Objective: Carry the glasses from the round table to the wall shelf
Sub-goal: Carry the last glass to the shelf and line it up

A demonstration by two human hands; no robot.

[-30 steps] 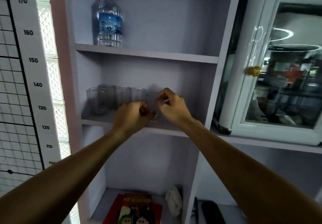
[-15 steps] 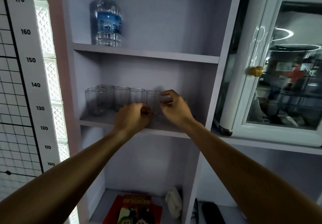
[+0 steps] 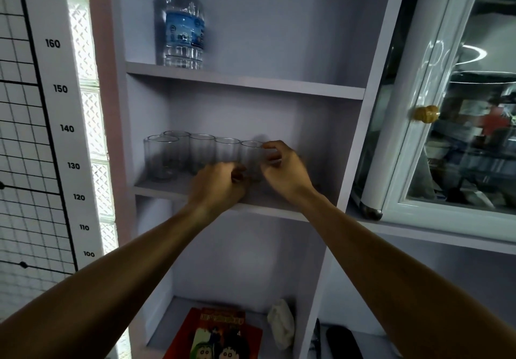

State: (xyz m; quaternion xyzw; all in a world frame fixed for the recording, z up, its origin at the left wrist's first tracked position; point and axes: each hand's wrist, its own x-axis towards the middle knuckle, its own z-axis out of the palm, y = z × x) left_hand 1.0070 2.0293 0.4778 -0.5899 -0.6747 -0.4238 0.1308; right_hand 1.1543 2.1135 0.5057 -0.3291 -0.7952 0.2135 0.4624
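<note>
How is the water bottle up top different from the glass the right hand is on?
The water bottle stands alone on the upper shelf, capped, with a blue label; the glass stands one shelf lower, last in a row, open-topped and plain. Nothing touches the bottle, while the right hand has fingers curled at the glass's rim. Both are clear and upright.

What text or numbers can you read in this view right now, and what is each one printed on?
"170", "160", "150", "140", "130", "120", "110", "100": height chart on the wall left of the shelf unit.
"4": cover of the red comic book on the bottom shelf; its title is too blurred to read.
Blue label of the water bottle on the top shelf: print too small to read.
</note>
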